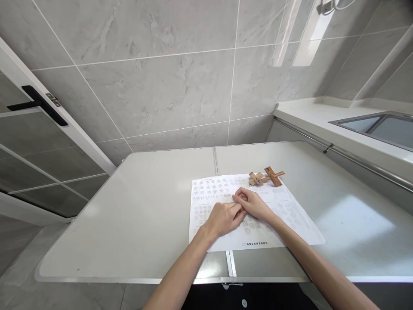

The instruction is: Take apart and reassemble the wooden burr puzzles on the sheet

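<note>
My left hand (pixel 225 216) rests palm down on a printed paper sheet (pixel 300 224), its fingers curled. My right hand (pixel 253 203) meets it at the fingertips, fingers bent in and pressed against the left hand's fingers. No object shows between the two hands; both palms are hidden. Just beyond the right hand, at the sheet's far edge, lie two assembled clusters of flat wooden puzzle pieces: a smaller one (pixel 257 178) and a larger cross-shaped one (pixel 272 176). Dark marks are on the wood. Rows of small drawings are printed on the sheet.
The sheet lies on a pale folding table (pixel 138 215) with a seam down its middle and a metal latch (pixel 231 285) at the near edge. A white counter (pixel 309 114) with a rail stands at the right. A door with a black handle (pixel 40 103) is at the left.
</note>
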{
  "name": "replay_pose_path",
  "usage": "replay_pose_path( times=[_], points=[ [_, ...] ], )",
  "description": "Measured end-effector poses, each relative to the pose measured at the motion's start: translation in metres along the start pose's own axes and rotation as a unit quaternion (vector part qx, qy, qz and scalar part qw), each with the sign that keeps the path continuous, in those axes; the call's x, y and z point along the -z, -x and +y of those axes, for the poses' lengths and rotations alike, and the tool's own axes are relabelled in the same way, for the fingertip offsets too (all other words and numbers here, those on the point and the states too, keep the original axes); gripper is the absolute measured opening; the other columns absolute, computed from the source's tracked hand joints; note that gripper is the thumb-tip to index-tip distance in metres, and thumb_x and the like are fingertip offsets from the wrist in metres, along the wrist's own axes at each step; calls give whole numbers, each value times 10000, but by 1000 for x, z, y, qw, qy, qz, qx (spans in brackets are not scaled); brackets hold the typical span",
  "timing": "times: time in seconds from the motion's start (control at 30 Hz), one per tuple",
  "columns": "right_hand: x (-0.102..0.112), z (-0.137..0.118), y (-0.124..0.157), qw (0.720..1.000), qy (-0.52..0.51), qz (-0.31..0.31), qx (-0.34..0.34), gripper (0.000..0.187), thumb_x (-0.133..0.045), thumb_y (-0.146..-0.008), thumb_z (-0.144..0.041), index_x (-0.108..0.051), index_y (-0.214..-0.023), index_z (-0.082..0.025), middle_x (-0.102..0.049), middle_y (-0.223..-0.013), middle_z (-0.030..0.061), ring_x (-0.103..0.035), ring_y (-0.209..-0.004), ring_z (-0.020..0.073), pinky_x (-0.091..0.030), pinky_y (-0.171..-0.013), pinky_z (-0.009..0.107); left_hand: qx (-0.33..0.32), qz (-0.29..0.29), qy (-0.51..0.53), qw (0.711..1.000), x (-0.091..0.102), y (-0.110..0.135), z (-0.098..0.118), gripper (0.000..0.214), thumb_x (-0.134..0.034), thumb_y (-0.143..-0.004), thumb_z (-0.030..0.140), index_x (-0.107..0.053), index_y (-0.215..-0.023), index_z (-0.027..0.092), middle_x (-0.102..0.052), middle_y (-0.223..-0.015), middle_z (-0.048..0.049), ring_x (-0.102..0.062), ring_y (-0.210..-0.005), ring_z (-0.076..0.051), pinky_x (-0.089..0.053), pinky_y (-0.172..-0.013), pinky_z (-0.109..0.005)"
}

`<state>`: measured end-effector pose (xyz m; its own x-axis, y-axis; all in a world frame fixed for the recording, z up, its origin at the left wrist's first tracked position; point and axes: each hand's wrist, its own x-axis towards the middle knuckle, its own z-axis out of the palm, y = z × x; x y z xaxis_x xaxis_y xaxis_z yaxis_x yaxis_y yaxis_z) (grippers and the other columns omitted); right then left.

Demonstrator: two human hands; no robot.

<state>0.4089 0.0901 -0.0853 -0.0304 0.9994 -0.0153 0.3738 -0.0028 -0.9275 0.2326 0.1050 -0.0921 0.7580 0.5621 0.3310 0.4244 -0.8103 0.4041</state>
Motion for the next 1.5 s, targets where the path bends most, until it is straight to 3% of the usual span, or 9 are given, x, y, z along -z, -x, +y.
replay_pose_path(
  times=[1.5],
  points=[
    [1,-1,1,1000,2,-3,1,346,-610,-924,-571,-612,-812,-244,-629,-685,-14,-583,-646,199,-435,-605,308,-2,3,0,1000,1,-1,2,275,-484,-1057,297,-647,-862,192,-717,-759,-15,-624,-588,-144,-424,-518,-266]
  ],
)
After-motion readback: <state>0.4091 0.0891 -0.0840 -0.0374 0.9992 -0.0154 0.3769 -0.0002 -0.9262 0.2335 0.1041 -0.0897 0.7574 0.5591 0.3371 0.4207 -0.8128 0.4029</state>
